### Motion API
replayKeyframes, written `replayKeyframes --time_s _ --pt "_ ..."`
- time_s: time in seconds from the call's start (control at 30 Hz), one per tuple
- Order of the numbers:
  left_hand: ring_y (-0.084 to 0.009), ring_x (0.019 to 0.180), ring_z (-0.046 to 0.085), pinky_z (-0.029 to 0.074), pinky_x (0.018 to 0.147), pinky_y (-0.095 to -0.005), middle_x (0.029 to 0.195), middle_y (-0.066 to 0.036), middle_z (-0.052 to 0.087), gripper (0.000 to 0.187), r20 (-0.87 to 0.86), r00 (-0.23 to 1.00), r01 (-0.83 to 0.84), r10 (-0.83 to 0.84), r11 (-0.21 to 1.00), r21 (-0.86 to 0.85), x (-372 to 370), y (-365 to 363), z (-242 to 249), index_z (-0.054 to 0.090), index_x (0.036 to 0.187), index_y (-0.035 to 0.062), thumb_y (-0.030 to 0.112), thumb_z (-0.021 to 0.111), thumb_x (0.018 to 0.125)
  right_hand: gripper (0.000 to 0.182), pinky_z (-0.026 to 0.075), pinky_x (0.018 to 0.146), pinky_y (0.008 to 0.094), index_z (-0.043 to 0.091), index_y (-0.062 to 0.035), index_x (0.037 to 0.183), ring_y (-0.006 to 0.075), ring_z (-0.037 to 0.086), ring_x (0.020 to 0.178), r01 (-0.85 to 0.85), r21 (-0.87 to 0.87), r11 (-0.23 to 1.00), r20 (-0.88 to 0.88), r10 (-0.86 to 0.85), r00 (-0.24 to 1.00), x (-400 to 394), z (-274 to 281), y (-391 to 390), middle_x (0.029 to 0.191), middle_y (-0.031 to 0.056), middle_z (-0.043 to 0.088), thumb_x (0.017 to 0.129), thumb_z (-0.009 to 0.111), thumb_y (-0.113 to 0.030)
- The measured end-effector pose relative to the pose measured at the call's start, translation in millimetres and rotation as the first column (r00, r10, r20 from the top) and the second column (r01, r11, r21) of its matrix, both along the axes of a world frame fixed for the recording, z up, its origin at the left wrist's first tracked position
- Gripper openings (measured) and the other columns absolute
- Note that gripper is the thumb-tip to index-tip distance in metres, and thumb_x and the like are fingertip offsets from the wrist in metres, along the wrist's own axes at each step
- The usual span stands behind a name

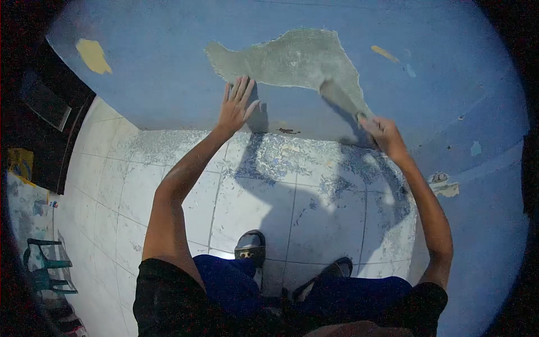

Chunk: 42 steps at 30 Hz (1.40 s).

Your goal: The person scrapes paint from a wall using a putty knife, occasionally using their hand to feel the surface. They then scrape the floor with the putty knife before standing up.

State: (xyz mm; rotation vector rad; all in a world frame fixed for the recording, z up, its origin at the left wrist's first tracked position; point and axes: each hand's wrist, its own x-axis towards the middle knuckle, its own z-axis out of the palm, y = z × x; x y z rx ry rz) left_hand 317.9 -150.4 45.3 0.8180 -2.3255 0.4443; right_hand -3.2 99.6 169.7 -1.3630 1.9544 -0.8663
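A bare grey patch [297, 56] with ragged edges shows in the blue painted wall [168, 56]. My left hand [237, 106] lies against the wall, fingers stretched out, with its fingertips at the patch's lower left edge. My right hand [384, 135] is closed round the handle end of a scraper [341, 100]. The scraper's blade points up and left, its tip at the lower edge of the bare patch. Shadow and blur make the blade's outline hard to read.
Paint flakes [292, 160] litter the white tiled floor [252, 202] along the wall's foot. My sandalled feet stand close behind them. A green plastic chair [50, 264] is at the far left, below a dark cabinet-like object [50, 106]. Another blue wall [483, 224] rises at right.
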Motion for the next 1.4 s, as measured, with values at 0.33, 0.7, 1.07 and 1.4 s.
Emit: replayKeyframes --time_s 0.33,0.7,1.07,1.4 --pt "-0.027 0.136 0.009 0.008 0.107 -0.0503 0.146 -0.014 0.012 0.069 -0.223 0.965 0.11 -0.137 0.986 -0.129 -57 1 78 0.019 0.14 0.006 0.041 0.047 0.088 0.03 0.028 0.04 0.0224 0.057 -0.0045 0.079 0.0046 0.037 0.045 0.017 -0.467 0.884 0.098 0.033 0.995 33 -9 -35 0.056 -0.0037 0.044 0.09 0.051 -0.031" --pt "-0.0281 0.136 0.009 0.006 0.107 -0.0496 0.146 -0.014 0.011 0.066 -0.244 0.952 0.184 -0.183 0.983 -0.021 -61 20 86 0.017 0.14 0.0055 0.039 0.044 0.09 0.039 0.031 0.041 0.0242 0.056 -0.002 0.077 0.008 0.039 0.045 0.008 -0.399 0.917 0.028 0.004 1.0 42 -54 -48 0.054 -0.0014 0.043 0.093 0.044 -0.036" --pt "-0.0314 0.136 0.004 0.006 0.108 -0.0473 0.146 -0.019 0.004 0.067 -0.385 0.915 0.13 -0.123 0.991 -0.006 -50 8 86 0.012 0.14 0.002 0.04 0.039 0.092 0.042 0.039 0.058 0.0394 0.052 0.0055 0.08 0.0294 0.044 0.055 -0.043 -0.488 0.872 -0.17 -0.047 0.984 99 -69 -78 0.062 0.0212 0.049 0.091 0.045 -0.034" --pt "-0.0289 0.136 0.006 0.004 0.109 -0.0457 0.146 -0.016 0.007 0.065 -0.443 0.88 0.192 -0.173 0.981 -0.001 -46 8 88 0.012 0.14 0.0037 0.04 0.037 0.092 0.027 0.034 0.046 0.0365 0.056 0.0042 0.087 0.0242 0.047 0.049 -0.251 -0.543 0.802 -0.419 0.0 0.908 86 -65 -70 0.057 0.0138 0.048 0.091 0.046 -0.02"
